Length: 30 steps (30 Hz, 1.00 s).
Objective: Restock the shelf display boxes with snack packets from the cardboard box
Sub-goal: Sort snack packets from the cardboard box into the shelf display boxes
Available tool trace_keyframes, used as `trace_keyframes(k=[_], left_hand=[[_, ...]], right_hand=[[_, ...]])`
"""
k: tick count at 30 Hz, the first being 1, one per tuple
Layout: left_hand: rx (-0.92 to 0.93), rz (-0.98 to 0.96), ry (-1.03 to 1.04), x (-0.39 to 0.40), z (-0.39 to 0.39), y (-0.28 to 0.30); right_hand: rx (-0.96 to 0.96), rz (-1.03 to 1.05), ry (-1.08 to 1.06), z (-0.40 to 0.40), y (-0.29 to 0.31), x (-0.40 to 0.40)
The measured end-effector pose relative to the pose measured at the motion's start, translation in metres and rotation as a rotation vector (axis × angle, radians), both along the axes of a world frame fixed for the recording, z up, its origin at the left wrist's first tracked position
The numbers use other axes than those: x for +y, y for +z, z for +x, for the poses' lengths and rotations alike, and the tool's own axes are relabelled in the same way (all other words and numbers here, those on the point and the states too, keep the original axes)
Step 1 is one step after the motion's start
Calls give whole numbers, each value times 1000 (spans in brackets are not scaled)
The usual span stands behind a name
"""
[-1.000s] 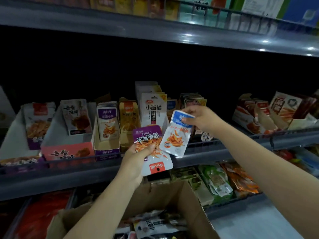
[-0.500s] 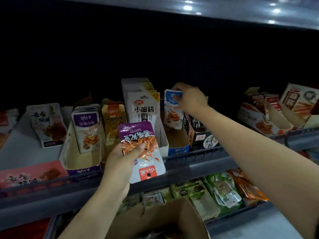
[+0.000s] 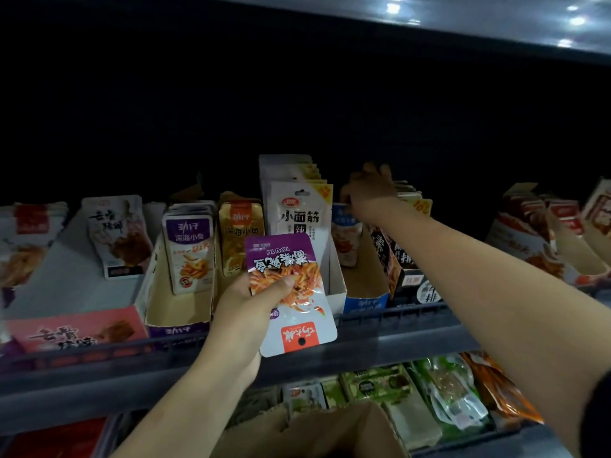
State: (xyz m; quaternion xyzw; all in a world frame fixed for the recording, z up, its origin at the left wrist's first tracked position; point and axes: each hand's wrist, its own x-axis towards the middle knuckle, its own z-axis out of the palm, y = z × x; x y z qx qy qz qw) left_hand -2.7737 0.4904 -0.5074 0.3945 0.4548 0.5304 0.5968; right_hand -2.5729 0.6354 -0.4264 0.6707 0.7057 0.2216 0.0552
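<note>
A purple snack packet (image 3: 291, 292) is gripped upside down in the left hand (image 3: 246, 305), thumb curled across its front, in front of the shelf rail (image 3: 396, 317). The right hand (image 3: 370, 193) is stretched into the blue display box (image 3: 365, 304), its fingers closed on the top of a blue packet (image 3: 345, 238) standing at the back. The flap of the cardboard box (image 3: 330, 431) is seen at the bottom edge, below the arms.
</note>
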Motion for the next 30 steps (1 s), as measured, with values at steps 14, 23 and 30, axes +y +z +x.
trace_keyframes(k=[14,23,30], left_hand=[[16,-7,-29,0,-4,0],[-24,-58,3,-6,-6,-1],[-59,-112,-199,-41,-22,22]], right_hand=[[179,139,33,7,-11,12],[498,343,193,19,-12,-37],[1082,105,294,-11,-10,-130]])
